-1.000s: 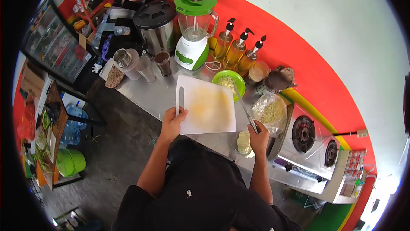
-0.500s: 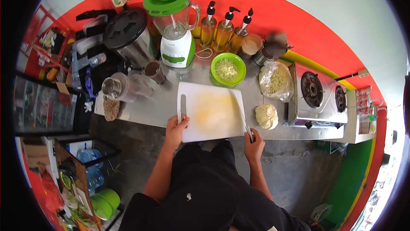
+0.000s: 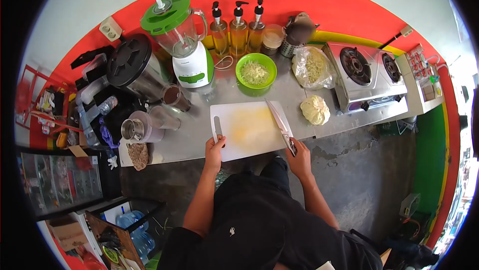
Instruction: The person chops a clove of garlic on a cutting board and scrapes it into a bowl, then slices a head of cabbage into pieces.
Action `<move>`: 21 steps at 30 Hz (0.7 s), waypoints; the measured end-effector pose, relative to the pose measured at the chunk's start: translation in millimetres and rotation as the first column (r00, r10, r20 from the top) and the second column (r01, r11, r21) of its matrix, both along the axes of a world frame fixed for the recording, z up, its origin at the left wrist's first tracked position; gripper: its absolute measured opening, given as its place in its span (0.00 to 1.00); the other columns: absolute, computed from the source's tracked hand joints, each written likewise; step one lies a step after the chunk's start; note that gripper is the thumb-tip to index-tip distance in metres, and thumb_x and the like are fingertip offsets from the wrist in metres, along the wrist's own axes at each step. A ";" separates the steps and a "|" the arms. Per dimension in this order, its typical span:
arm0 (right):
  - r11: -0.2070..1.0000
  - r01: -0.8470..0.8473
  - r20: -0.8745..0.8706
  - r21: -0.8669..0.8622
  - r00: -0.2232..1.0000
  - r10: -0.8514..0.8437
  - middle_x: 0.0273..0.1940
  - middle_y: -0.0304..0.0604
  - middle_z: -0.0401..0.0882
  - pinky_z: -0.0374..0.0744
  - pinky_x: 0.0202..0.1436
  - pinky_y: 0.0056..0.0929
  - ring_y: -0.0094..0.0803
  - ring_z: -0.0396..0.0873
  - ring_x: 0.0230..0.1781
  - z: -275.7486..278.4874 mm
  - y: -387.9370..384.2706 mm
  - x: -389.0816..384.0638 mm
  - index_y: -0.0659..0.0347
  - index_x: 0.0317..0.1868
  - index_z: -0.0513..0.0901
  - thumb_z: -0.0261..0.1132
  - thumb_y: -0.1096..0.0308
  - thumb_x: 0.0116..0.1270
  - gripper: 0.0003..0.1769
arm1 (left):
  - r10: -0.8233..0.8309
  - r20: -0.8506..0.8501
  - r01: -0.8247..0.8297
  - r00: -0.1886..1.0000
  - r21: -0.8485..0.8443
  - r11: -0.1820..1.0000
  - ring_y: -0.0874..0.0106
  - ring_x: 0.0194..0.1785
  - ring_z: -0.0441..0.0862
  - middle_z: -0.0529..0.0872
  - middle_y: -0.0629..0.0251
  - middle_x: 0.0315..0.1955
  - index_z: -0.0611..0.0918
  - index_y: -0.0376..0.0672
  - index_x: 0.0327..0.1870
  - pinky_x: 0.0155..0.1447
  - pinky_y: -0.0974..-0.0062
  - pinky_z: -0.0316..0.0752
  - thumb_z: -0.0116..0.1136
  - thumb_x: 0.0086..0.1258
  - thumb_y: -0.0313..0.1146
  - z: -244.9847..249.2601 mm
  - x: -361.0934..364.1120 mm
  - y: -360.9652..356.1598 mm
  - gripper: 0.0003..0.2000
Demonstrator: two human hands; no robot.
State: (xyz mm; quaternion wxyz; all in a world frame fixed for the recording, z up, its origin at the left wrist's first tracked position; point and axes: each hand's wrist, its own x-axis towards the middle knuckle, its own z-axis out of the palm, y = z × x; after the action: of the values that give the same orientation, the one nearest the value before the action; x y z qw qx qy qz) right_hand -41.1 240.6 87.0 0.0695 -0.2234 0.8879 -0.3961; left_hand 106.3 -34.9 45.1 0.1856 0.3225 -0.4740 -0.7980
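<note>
- Note the left hand at the near-left corner of the board, pinched shut on the edge just beside the handle slot.
- Note the right hand at the board's near-right corner, wrapped tight round the handle of the knife.
- See the blade slanting across the board's right side, tip toward the far edge; cannot tell whether resting on the board or just above it.
- Find the board flat on the surface, bare but for a yellow stain at its middle, with its near edge close to the surface's front rim.
- Beyond the board's far edge: a bowl of pale shreds. Far-left of the board: a blender. Far-right: a clear bag. Just right of the board: a pale lump.
- Probably best: press down through the left hand so the board cannot slide toward the rim.
- Leave that hand at its corner, well apart from the blade.
- Hold the knife low and firm, edge turned away from the body, wrist straight.
- Mind the lump just right of the board when swinging the tip.
</note>
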 end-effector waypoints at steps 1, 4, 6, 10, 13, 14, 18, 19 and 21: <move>1.000 0.002 0.015 0.011 1.000 -0.002 0.44 0.59 0.84 0.80 0.50 0.47 0.58 0.83 0.43 3.5 -0.7 0.7 0.66 0.59 0.82 0.69 0.69 0.64 0.22 | -0.009 0.022 0.008 1.000 0.021 1.000 0.83 0.32 0.69 0.77 0.78 0.26 0.79 0.42 0.30 0.40 0.79 0.63 0.60 0.75 0.33 -2.0 -1.1 -4.0 0.10; 1.000 -0.006 0.007 0.028 1.000 0.006 0.45 0.59 0.83 0.80 0.51 0.48 0.59 0.83 0.45 -6.2 0.2 -3.7 0.67 0.60 0.81 0.69 0.70 0.64 0.24 | -0.114 0.096 0.119 0.989 -0.042 0.992 0.77 0.43 0.79 0.85 0.70 0.38 0.83 0.37 0.45 0.52 0.75 0.72 0.59 0.75 0.32 -3.4 -4.5 -11.1 0.08; 1.000 -0.001 0.002 0.009 1.000 0.001 0.45 0.60 0.83 0.79 0.52 0.49 0.60 0.82 0.46 -15.9 0.1 -8.9 0.67 0.61 0.80 0.69 0.70 0.64 0.25 | -0.092 0.031 0.093 0.995 -0.019 0.995 0.76 0.47 0.81 0.85 0.68 0.42 0.81 0.38 0.50 0.52 0.75 0.75 0.57 0.75 0.33 -1.6 -12.0 -10.1 0.09; 0.998 -0.038 0.007 0.049 0.999 0.037 0.47 0.62 0.82 0.78 0.55 0.50 0.61 0.81 0.49 -28.0 1.0 -10.3 0.69 0.63 0.78 0.70 0.71 0.64 0.27 | -0.055 0.099 0.049 0.994 0.066 0.997 0.73 0.56 0.80 0.84 0.68 0.53 0.77 0.42 0.62 0.57 0.71 0.77 0.54 0.76 0.34 -10.9 -7.4 -5.2 0.17; 0.995 -0.047 -0.011 0.090 0.999 0.048 0.49 0.61 0.81 0.78 0.56 0.51 0.60 0.80 0.51 -39.2 -6.4 -16.3 0.67 0.64 0.77 0.70 0.71 0.64 0.28 | -0.165 0.109 0.160 0.980 0.050 0.986 0.72 0.61 0.78 0.83 0.67 0.56 0.75 0.45 0.68 0.68 0.69 0.69 0.54 0.75 0.34 -9.0 -2.5 -7.6 0.21; 0.992 -0.055 -0.025 0.115 0.998 0.059 0.51 0.61 0.81 0.78 0.57 0.51 0.60 0.80 0.52 -42.9 -7.6 -17.3 0.67 0.65 0.77 0.70 0.71 0.64 0.28 | -0.179 0.122 0.175 0.976 0.045 0.984 0.72 0.64 0.77 0.82 0.66 0.58 0.73 0.45 0.70 0.73 0.69 0.65 0.54 0.75 0.33 -7.2 -2.1 -5.6 0.22; 0.991 -0.068 -0.028 0.111 0.997 0.072 0.52 0.60 0.81 0.78 0.57 0.50 0.60 0.80 0.53 -49.3 -21.1 -22.0 0.67 0.65 0.77 0.69 0.71 0.65 0.28 | -0.121 0.014 0.120 0.993 0.058 0.991 0.66 0.72 0.72 0.75 0.58 0.69 0.63 0.37 0.78 0.75 0.67 0.64 0.58 0.73 0.31 -25.4 -3.8 1.2 0.33; 0.988 -0.066 -0.028 0.136 0.997 0.070 0.51 0.59 0.82 0.78 0.57 0.50 0.59 0.81 0.52 -46.1 -23.4 -22.3 0.67 0.64 0.78 0.69 0.71 0.65 0.27 | -0.096 0.053 0.095 0.994 0.021 0.995 0.64 0.77 0.65 0.69 0.56 0.74 0.60 0.37 0.80 0.78 0.66 0.57 0.59 0.73 0.32 -37.1 -5.4 2.9 0.36; 0.984 -0.055 -0.025 0.167 0.998 0.060 0.51 0.59 0.82 0.79 0.57 0.50 0.59 0.81 0.52 -43.8 -22.9 -24.9 0.66 0.64 0.79 0.69 0.70 0.65 0.26 | -0.079 0.094 0.080 0.992 -0.010 0.997 0.63 0.82 0.58 0.62 0.54 0.80 0.57 0.37 0.82 0.82 0.66 0.51 0.60 0.72 0.32 -40.4 -6.0 7.4 0.38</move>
State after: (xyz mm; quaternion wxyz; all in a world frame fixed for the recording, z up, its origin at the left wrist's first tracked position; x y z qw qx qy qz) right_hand -66.0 217.7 43.2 0.0860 -0.2485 0.9119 -0.3152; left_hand 100.3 -27.5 4.7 0.1336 0.3390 -0.5001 -0.7856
